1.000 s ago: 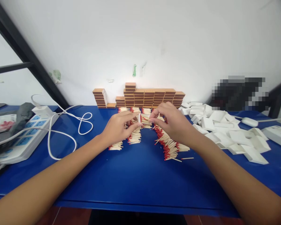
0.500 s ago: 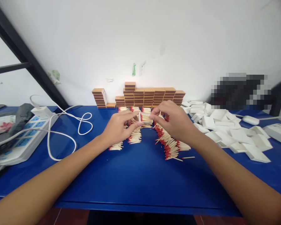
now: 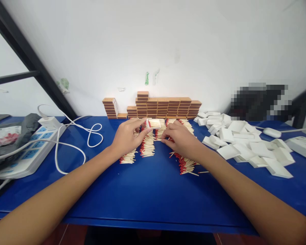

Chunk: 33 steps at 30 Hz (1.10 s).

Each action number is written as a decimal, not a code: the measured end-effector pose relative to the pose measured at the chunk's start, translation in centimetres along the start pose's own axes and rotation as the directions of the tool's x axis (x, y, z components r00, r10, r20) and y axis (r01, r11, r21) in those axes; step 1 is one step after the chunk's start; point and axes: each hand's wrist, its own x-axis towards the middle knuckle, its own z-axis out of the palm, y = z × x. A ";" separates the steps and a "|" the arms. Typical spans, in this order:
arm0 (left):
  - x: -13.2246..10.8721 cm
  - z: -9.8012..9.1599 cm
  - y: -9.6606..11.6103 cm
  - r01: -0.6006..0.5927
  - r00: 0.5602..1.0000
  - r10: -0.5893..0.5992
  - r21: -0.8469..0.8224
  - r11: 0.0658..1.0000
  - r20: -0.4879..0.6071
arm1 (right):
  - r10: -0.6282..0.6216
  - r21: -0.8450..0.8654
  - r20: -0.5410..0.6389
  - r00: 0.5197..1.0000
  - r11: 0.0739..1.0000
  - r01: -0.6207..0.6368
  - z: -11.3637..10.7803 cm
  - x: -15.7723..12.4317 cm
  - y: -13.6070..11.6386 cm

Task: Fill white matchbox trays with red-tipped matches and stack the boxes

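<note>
Matchbox tray (image 3: 154, 123), a small white card drawer packed with pale sticks, sits at frame centre, pinched at its edge in the grip of our left hand (image 3: 128, 136). Just right of it, our right hand (image 3: 179, 141) curls onto red-tipped matches (image 3: 184, 162) heaped on the glossy blue surface (image 3: 147, 197); whether it pinches any, we cannot tell.

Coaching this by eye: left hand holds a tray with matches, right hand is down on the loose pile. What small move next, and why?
Probably pinch a few matches from the loose pile with the right hand and bring them to the white tray in the left hand: the right hand rests on the pile, the tray held close above.
</note>
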 end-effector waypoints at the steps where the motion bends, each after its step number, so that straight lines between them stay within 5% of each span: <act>1: 0.0 0.0 0.0 -0.006 1.000 0.006 -0.005 1.000 0.000 | 0.002 0.006 0.006 1.000 1.000 -0.002 0.1 0.0 -0.1; 12: -0.1 0.1 -0.3 -0.019 1.000 0.019 0.014 1.000 0.021 | 0.023 0.061 0.110 0.994 0.998 -0.030 -0.9 0.2 -0.2; 22: -0.3 0.0 -1.0 -0.049 0.999 0.045 0.154 0.987 0.025 | -0.081 0.035 -0.146 0.986 0.996 0.087 -3.6 -0.1 0.6; 33: -0.5 0.3 -0.2 -0.170 0.983 0.170 -0.001 0.985 0.071 | -0.100 0.064 -0.298 0.949 0.990 0.125 -3.3 0.0 -0.6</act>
